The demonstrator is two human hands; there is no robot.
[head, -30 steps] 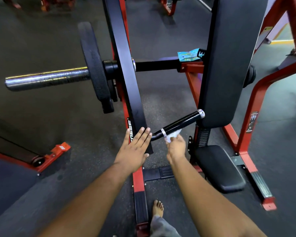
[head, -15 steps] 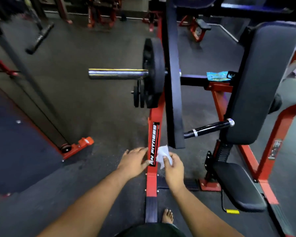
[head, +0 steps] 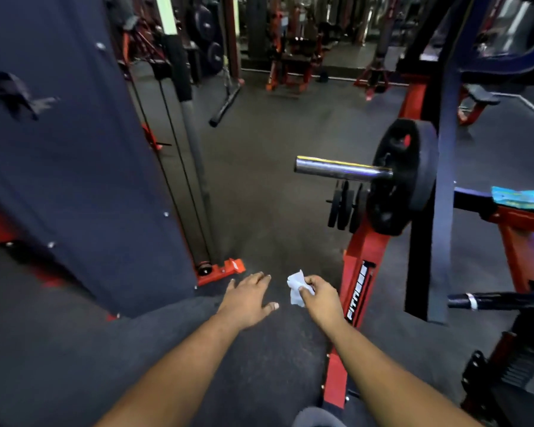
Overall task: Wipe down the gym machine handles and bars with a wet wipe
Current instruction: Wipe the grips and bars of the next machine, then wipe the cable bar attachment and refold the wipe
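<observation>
My right hand pinches a crumpled white wet wipe in the air above the dark floor. Beside it, my left hand hovers with its fingers spread, holding nothing. The red and black gym machine stands to the right. Its black handle with a silver ring pokes out at the right edge, well away from both hands. A chrome sleeve bar carrying a black weight plate sticks out leftward above the red frame.
A tall dark cable-machine column with cables and a red foot fills the left. A blue wipe packet lies on the machine's crossbar at right. More red machines and a loose bar stand in the background.
The view has swung left, away from the machine's handle. My right hand took the wipe off the handle, and both hands now hang over the floor left of the red frame.
</observation>
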